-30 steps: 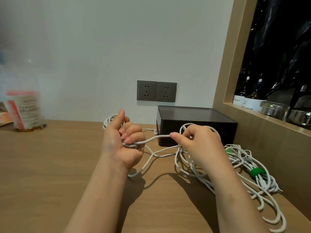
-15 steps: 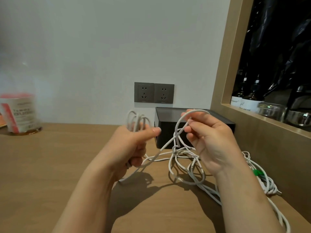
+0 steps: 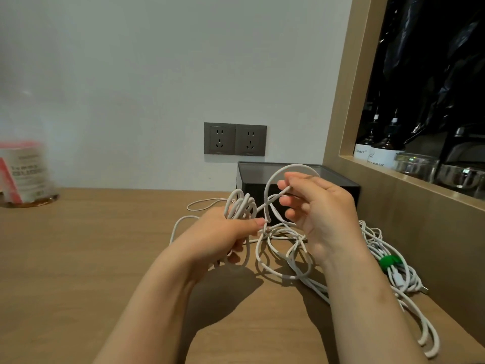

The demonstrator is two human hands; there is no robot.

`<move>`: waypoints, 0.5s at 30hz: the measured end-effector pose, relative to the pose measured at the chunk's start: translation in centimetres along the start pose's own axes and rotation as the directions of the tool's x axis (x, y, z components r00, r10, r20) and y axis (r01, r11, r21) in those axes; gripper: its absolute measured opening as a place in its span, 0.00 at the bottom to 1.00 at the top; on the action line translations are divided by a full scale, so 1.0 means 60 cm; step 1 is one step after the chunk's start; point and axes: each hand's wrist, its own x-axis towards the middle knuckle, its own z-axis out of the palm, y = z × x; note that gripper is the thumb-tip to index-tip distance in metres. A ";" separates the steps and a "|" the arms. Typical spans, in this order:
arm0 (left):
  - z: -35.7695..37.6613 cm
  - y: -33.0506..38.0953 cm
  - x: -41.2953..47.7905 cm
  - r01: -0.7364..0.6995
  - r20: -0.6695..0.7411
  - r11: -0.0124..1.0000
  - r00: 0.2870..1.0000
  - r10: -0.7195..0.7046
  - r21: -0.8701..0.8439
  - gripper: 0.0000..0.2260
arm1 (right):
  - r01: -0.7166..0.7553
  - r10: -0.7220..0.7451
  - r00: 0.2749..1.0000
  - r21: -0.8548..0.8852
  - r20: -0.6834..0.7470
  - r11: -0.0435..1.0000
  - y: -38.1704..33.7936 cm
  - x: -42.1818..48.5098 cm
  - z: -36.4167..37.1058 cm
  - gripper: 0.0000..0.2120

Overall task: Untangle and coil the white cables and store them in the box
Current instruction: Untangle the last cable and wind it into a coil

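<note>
The wooden surface (image 3: pixel 78 258) is shown across the whole lower view. The dark box (image 3: pixel 252 174) is set at its rear, against the wall (image 3: pixel 157 74).

A recessed shelf (image 3: pixel 420 174) is fitted to the right of the box, and dark bottles (image 3: pixel 385 151) are stood on it.

The left hand (image 3: pixel 223 237) is held in front of the box, slightly to its left. Its grip is closed round a bundle of coiled white cable (image 3: pixel 241 206), whose turns stand up out of the fist.

The right hand (image 3: pixel 320 206) is held directly in front of the box, above the surface. Its grip is pinched on a loop (image 3: pixel 294 166) of white cable, which arches up before the box top.

A tangle of white cable (image 3: pixel 288 276) is spread on the surface in front of the box, below both hands.

A bunch of cables (image 3: pixel 401 282) is laid in front of the box and to its right, and is bound by a green tie (image 3: pixel 389 261).

Two grey wall sockets (image 3: pixel 235 139) are mounted just above the box, towards its left end.

A blurred red-and-white tub (image 3: pixel 23 174) is placed well to the left of the box.
</note>
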 end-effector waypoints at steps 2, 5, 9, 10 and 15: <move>-0.001 -0.001 0.002 -0.011 -0.033 0.999 0.999 0.010 -0.050 0.05 | -0.006 0.012 0.999 -0.117 0.049 0.993 -0.004 0.000 -0.010 0.05; -0.012 0.000 0.004 0.001 -0.089 0.960 0.996 -0.027 -0.279 0.07 | -0.001 0.031 0.991 -0.229 0.127 0.973 -0.011 -0.002 -0.023 0.07; -0.028 0.004 -0.006 0.038 0.070 0.896 0.998 -0.008 -0.443 0.09 | 0.041 0.026 0.989 -0.444 0.145 0.895 0.003 0.001 -0.017 0.07; -0.029 0.005 -0.008 0.037 0.135 0.893 0.991 0.026 -0.449 0.09 | 0.065 0.030 0.983 -0.502 0.179 0.862 0.011 0.001 -0.012 0.07; -0.027 0.005 -0.012 0.073 0.310 0.904 0.948 0.068 -0.422 0.13 | 0.083 0.194 0.886 -0.554 0.422 0.828 0.038 -0.009 0.009 0.10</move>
